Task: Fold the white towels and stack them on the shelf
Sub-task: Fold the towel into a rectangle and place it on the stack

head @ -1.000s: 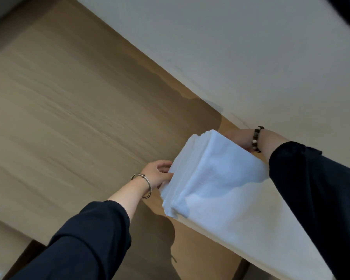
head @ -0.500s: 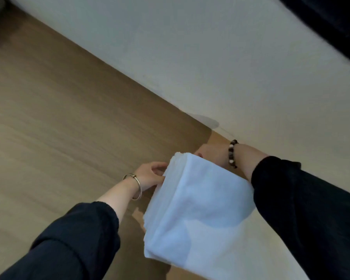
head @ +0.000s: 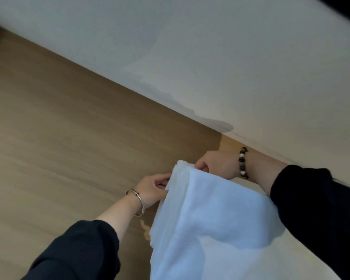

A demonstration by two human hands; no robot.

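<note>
Towel stack (head: 210, 219), white, folded, held between my grips: left grip (head: 153, 188) pinches the edge layers; right grip (head: 216, 164) curls over the top corner.

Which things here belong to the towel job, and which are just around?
Job: white towels, left hand and right hand gripping them.
Just around: metal bangle, beaded bracelet, pale wall.

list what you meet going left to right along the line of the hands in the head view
metal bangle, left hand, top edge of the white towels, right hand, beaded bracelet, dark right sleeve
</note>
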